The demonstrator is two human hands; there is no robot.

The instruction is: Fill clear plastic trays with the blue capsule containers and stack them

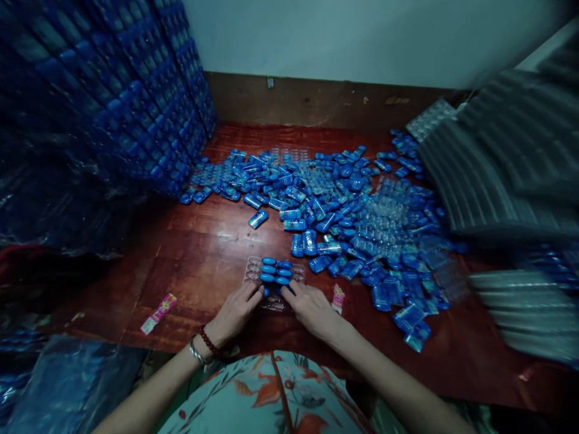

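A clear plastic tray with rounded cavities [253, 268] lies on the red-brown table near its front edge. Two short columns of glossy blue oval pieces [268, 270] sit in its middle. My left hand [239, 307] is at the lower left of these pieces, fingers pinched around a blue piece at the tray. My right hand [309, 302] mirrors it on the right, its fingertips closed on another blue piece. The fingertips partly hide both pieces. A heap of small blue packets [309, 242] spreads behind and to the right of the tray.
Tall stacks of filled blue trays [149, 108] rise at left. Grey stacked trays [506, 150] lean at right, above a paler stack [529, 307]. Pink wrappers [158, 314] flank my hands. More clear trays [384, 217] lie on the heap. A wall stands behind.
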